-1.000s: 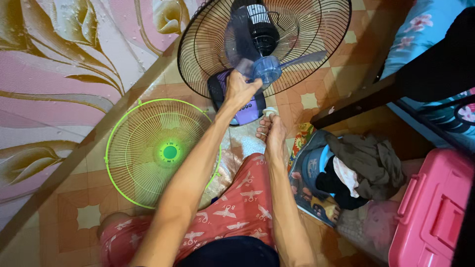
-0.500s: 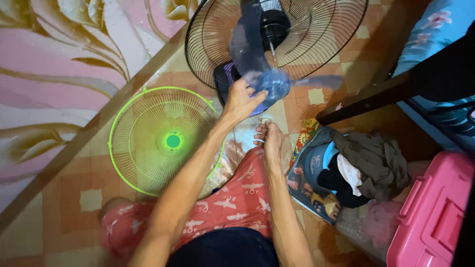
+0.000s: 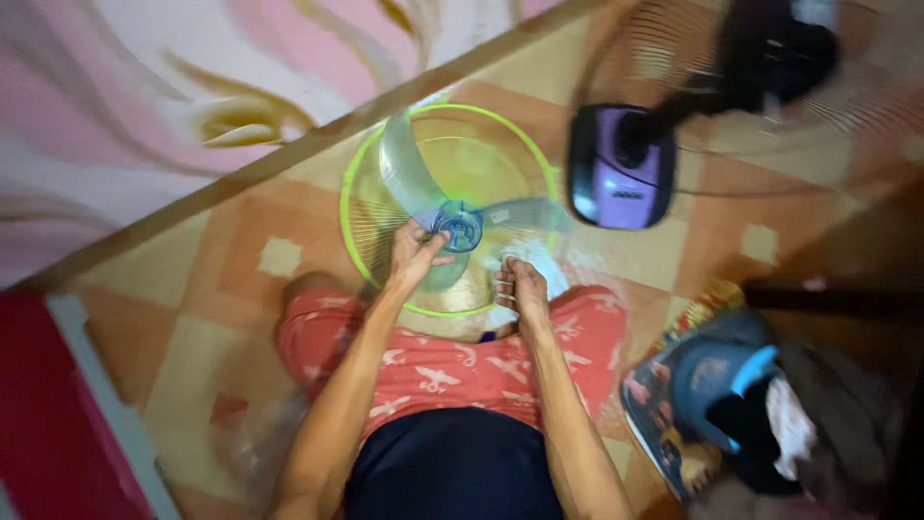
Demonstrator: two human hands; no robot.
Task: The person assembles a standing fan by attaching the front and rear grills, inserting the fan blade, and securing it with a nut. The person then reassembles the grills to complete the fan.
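Observation:
My left hand (image 3: 414, 252) grips a translucent blue fan blade (image 3: 452, 217) by its hub and holds it over the green front grille (image 3: 361, 183), which lies flat on the tiled floor. Just right of the blade, above my knees in red patterned shorts, my right hand (image 3: 522, 284) hangs with curled fingers and seems to pinch something small and pale; the blur hides what it is. At the upper right stands the fan body (image 3: 621, 173) with its purple base and black motor, blurred.
A pink patterned wall (image 3: 144, 106) with a wooden skirting strip runs along the upper left. A pile of clothes on a blue item (image 3: 741, 395) lies at the lower right. A red object (image 3: 58, 424) fills the lower left corner.
My left hand has carried the blue blade off the fan's motor and leftward over the green grille. The view has swung left, so the fan now sits at the upper right.

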